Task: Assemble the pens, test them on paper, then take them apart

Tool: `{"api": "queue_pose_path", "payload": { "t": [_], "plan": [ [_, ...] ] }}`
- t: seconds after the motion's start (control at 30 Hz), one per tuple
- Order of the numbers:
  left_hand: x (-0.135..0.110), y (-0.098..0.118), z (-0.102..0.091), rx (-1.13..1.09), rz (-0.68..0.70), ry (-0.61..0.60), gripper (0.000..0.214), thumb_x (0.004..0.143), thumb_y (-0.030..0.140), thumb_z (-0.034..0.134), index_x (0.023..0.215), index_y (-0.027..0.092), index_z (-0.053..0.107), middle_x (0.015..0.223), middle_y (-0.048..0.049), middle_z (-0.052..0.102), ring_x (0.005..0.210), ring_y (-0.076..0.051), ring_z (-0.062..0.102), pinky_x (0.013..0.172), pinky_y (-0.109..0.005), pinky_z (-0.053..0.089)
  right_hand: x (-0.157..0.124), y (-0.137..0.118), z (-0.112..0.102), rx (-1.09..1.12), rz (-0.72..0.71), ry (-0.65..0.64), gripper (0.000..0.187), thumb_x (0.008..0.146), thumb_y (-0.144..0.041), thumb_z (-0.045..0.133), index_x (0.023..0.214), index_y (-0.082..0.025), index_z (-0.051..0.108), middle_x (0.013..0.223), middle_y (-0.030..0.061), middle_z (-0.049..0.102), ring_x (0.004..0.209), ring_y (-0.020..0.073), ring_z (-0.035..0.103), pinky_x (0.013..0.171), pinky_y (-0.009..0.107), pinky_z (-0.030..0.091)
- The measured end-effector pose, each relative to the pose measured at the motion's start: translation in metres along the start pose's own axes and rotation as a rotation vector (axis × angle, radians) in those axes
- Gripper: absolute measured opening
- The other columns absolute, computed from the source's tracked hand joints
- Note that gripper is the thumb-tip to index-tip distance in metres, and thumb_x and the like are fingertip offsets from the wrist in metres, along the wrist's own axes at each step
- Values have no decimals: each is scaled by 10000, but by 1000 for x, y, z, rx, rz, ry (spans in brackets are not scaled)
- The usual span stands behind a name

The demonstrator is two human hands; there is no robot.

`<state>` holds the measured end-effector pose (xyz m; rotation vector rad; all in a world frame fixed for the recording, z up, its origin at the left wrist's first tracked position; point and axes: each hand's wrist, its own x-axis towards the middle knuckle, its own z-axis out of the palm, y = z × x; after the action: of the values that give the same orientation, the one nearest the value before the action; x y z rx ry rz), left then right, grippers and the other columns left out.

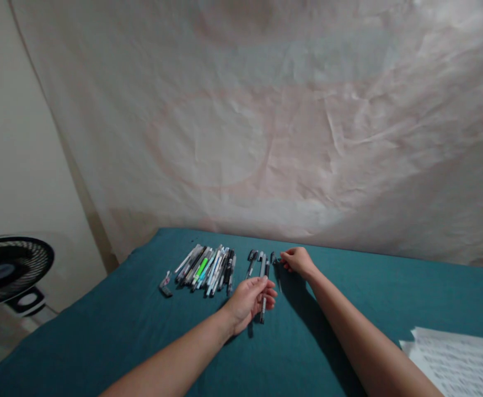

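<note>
My left hand is closed around a slim pen, whose dark-tipped lower end points toward me. Just beyond those fingers is a grey pen; whether it is held too, I cannot tell. Left of it, dark-capped pens lie on the cloth. My right hand is pinched low over the table, beside a dark pen. Anything between its fingertips is too small to make out. Farther left, a spread of many pens lies side by side, one of them bright green.
A small dark object with a pinkish end lies left of the pens. Printed sheets rest at the right front on the teal cloth. A black fan stands at the left, and a pale hanging sheet backs the table.
</note>
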<state>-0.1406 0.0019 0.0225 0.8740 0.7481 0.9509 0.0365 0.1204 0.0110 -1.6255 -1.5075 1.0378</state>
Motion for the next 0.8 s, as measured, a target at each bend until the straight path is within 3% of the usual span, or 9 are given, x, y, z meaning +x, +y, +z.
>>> {"api": "queue_pose_path", "payload": {
  "t": [0.1,0.17,0.23,0.33,0.5,0.63,0.8],
  "plan": [
    [2,0,-2,-45,11,36,285,746,388,526,827,114,532,702,-32,583,544,-61,535,573,-202,446,-14,-19,-11,-5,-29,-114,272,699,-360,562,676,-94,619,595,45,622,420,47,467,379,140,321],
    [3,-1,-3,-62,24,53,281,745,382,531,837,116,530,702,-30,580,547,-59,534,570,-196,444,-26,-33,-16,23,-52,-289,337,675,-434,573,719,-105,635,687,51,639,477,53,493,405,139,341],
    [3,-2,-4,-70,38,60,280,745,378,534,839,114,530,702,-29,574,549,-58,530,565,-191,441,-38,-45,-17,83,-91,-545,371,651,-467,589,748,-112,635,758,50,633,529,56,502,429,142,353],
    [3,-2,-4,-64,50,57,280,742,372,540,836,109,531,711,-31,570,549,-54,524,559,-185,434,-49,-56,-11,142,-128,-684,357,605,-451,639,725,-115,627,702,21,600,544,56,489,439,146,353],
    [1,2,-1,-46,67,41,324,753,408,507,859,102,525,730,-54,575,576,-75,537,586,-210,439,-47,-56,-4,344,-107,-660,298,617,-393,655,726,-121,600,664,4,561,528,50,475,427,144,346],
    [1,5,2,67,70,23,420,778,485,403,876,93,517,745,-81,585,581,-98,549,578,-233,433,-31,-44,-14,545,-79,-481,258,670,-375,604,771,-140,569,664,4,551,520,51,477,444,151,368],
    [6,14,-8,583,237,111,321,759,426,448,809,118,528,664,-23,570,469,-64,465,456,-181,351,-12,-19,-24,294,-16,-203,218,691,-349,557,711,-132,551,616,-4,541,457,37,436,427,149,361]
  ]
}}
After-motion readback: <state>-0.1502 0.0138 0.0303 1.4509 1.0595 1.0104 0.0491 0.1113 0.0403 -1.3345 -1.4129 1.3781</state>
